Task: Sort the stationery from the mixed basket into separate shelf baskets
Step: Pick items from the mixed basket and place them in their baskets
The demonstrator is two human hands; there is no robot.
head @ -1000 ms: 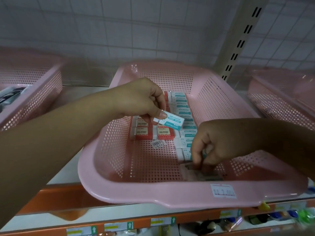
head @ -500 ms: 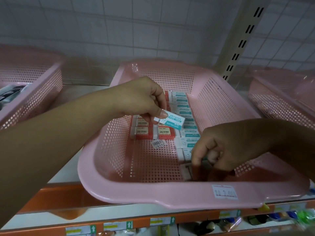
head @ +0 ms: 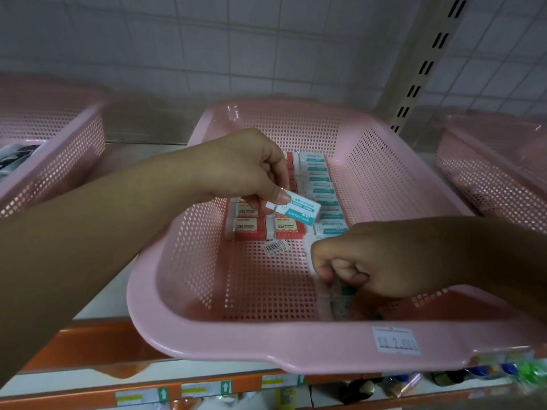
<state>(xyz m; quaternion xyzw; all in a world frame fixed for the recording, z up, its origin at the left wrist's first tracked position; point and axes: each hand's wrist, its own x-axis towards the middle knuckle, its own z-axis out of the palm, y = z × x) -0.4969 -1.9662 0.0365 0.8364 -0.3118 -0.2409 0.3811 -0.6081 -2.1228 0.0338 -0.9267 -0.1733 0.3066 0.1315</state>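
My left hand (head: pixel 245 170) is up over the middle pink basket (head: pixel 207 329), pinching one small eraser (head: pixel 299 210) between thumb and fingers. It's white and teal, and the sleeve reads "ERASER", "2B" and "SOFT&CLEAN". It hangs in the air just above the stuff lined up on the basket floor.

Under it are rows of red erasers (head: pixel 250 227), each marked "2B", and right beside them a column of teal erasers (head: pixel 321 184) running to the back wall. A loose barcode sticker (head: pixel 276 248) lies on the mesh in front of the red ones.

My right hand (head: pixel 370 261) is low at the front right of the basket, fingers curled in tight over a blurry pale packet (head: pixel 340 303). Honestly can't tell if I've got hold of it or am only touching it.

There's a price sticker (head: pixel 395 340) on the front rim, too smeared to read properly. Another pink basket sits on the left (head: pixel 59 149) and one on the right (head: pixel 488 173), all on the orange-edged shelf (head: pixel 88 341).
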